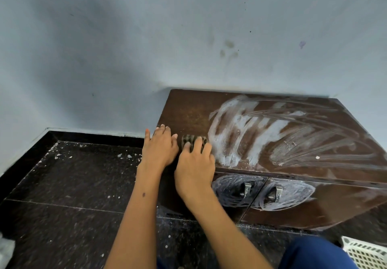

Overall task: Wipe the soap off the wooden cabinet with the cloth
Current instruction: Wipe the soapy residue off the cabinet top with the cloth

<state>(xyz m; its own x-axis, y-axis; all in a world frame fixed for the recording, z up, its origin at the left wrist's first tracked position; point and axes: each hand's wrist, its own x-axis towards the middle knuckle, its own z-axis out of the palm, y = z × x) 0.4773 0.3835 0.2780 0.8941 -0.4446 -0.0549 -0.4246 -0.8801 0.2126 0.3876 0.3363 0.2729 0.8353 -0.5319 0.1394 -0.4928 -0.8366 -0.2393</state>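
A low dark wooden cabinet (188,109) stands against the blue wall. White soap streaks (261,130) cover the middle and right of its top, and more soap rings the two metal door handles (247,189). The left part of the top is bare wood. A dark ribbed cloth (189,139) lies bunched near the front left edge of the top. My right hand (194,164) presses on the cloth with its fingers curled over it. My left hand (160,147) lies flat on the cabinet's left front corner, fingers straight, just left of the cloth.
Dark speckled floor tiles (73,185) spread to the left and in front of the cabinet. A white plastic basket (366,252) sits at the bottom right, beside my blue-clad knee (314,254). The stained blue wall (146,48) rises right behind the cabinet.
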